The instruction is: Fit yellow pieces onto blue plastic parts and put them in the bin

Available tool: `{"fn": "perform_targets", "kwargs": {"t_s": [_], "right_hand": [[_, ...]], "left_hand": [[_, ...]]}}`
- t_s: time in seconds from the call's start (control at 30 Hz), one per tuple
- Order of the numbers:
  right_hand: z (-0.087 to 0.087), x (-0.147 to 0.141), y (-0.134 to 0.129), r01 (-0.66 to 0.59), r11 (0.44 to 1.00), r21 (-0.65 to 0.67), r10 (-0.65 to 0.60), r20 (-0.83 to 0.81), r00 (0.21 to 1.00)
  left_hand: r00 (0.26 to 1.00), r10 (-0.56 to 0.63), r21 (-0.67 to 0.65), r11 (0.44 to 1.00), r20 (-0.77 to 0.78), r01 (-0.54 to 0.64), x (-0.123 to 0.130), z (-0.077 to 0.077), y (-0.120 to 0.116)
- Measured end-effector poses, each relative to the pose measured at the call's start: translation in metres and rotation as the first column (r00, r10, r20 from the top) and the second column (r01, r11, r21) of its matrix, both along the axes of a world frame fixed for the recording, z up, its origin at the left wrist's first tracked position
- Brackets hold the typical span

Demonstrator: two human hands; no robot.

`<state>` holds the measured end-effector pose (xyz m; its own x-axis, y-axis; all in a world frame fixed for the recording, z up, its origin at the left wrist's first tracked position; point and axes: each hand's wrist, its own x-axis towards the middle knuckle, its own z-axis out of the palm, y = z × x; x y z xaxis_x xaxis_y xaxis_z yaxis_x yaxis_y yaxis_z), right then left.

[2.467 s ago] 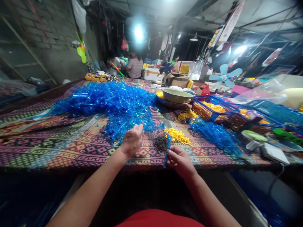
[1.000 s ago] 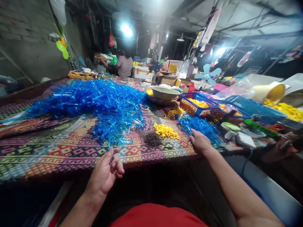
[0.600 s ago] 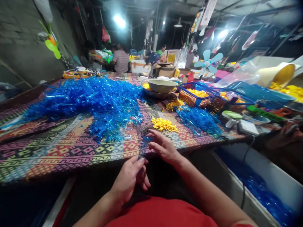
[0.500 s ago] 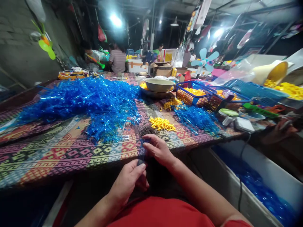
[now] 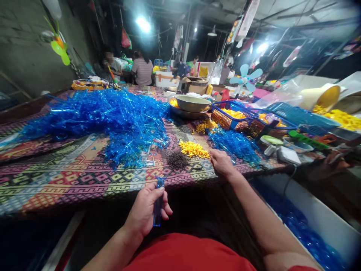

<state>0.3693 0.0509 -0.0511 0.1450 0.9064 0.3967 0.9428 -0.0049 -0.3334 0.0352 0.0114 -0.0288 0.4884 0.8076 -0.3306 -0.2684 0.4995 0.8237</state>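
Note:
My left hand [image 5: 144, 207] is closed around a clear blue plastic tube-like piece [image 5: 157, 216], held upright in front of the table edge. The piece has a flared top and a squared lower end. At the right rim of a small heap of yellow plastic bits [image 5: 194, 149] is my right hand [image 5: 222, 163], its fingertips pinched together; whatever is between them is too small to make out. A heap of tiny dark beads or parts [image 5: 177, 161] lies just left of the yellow bits. Beyond, a big mound of clear blue plastic pieces [image 5: 113, 113] spreads over the left side.
A patterned cloth [image 5: 93, 177] covers the table. Stacked bowls [image 5: 191, 103], a blue basket of yellow parts [image 5: 235, 114] and a smaller blue pile [image 5: 235, 145] stand right. A white bin [image 5: 282, 188] holds blue pieces below. Other people [image 5: 142, 71] sit in the background.
My right hand has left the blue piece and moved right to the yellow heap. My left hand has shifted slightly left, and the blue piece now shows more fully in it.

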Motion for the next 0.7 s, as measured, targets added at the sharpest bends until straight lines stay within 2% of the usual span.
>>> {"fn": "perform_targets", "kwargs": {"t_s": [0.1, 0.17, 0.27, 0.37, 0.5, 0.6, 0.7], "right_hand": [[-0.007, -0.011, -0.006, -0.107, 0.993, -0.042, 0.107, 0.016, 0.994], [-0.007, -0.017, -0.010, -0.170, 0.985, -0.034, 0.169, -0.035, 0.985], [-0.003, -0.014, -0.007, -0.140, 0.990, 0.034, 0.143, -0.080, 0.987], [-0.002, -0.006, 0.006, -0.091, 0.995, 0.035, 0.091, -0.012, 0.996], [-0.007, -0.014, 0.017, -0.177, 0.984, -0.019, 0.177, 0.006, 0.984], [-0.009, -0.022, 0.008, -0.221, 0.975, 0.000, 0.221, -0.029, 0.975], [-0.007, -0.017, -0.008, -0.152, 0.987, 0.053, 0.155, -0.058, 0.986]], "left_hand": [[1.000, -0.006, -0.014, 1.000, -0.006, 0.006, 0.000, -0.001, -0.001], [1.000, -0.002, -0.025, 1.000, -0.006, 0.002, -0.001, -0.001, -0.001], [1.000, -0.015, -0.029, 0.999, -0.002, 0.015, -0.002, 0.000, -0.002], [0.999, -0.034, -0.025, 0.999, 0.003, 0.034, 0.001, 0.001, -0.003], [0.999, -0.046, -0.035, 0.998, -0.001, 0.046, 0.005, 0.003, -0.004], [0.999, -0.042, -0.040, 0.998, 0.002, 0.042, 0.003, 0.004, -0.003], [0.999, -0.041, -0.044, 0.998, 0.004, 0.041, 0.002, 0.003, -0.003]]}}
